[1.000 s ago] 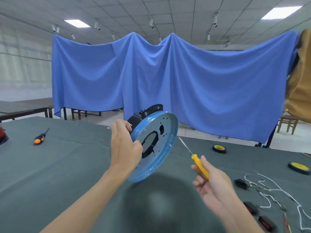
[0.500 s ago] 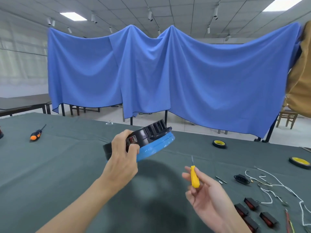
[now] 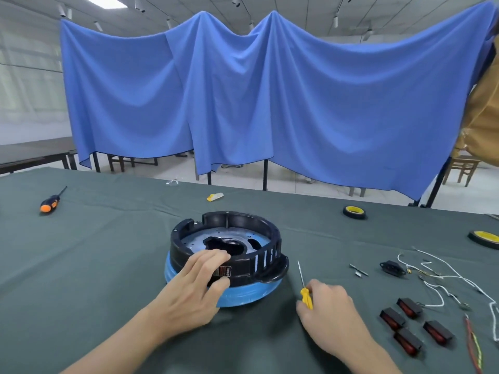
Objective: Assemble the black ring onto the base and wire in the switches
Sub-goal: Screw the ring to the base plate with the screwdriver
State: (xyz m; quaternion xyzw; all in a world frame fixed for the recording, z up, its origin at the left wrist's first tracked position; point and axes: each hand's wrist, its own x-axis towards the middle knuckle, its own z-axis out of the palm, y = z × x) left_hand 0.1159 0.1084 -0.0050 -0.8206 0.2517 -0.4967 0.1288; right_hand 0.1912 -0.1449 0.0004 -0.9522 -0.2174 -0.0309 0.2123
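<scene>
Left hand [image 3: 197, 288] is clamped on the near wall of the black ring [image 3: 243, 221]: fingers [image 3: 213, 256] hooked over the top edge, thumb pressed against the outside next to a small label. The ring sits on top of the blue base [image 3: 243, 295], and the two lie flat on the table [image 3: 94, 265], straight in front of the person. Right hand [image 3: 330, 313] is low at the table just right of the base and clear of it, its fingers curled round the handle of a yellow screwdriver [image 3: 307, 295]. The thin shaft points up and away, its tip close to the bulging lip on the ring's right side. Further right, four black switches [image 3: 410, 307] with red faces lie in a loose cluster near the right wrist, none of them touched. Beyond them is a tangle of white wires [image 3: 437, 288]. Far left on the table lies an orange screwdriver [image 3: 50, 205], well apart from both hands, and a roll of tape [image 3: 353, 211] sits toward the far edge.
</scene>
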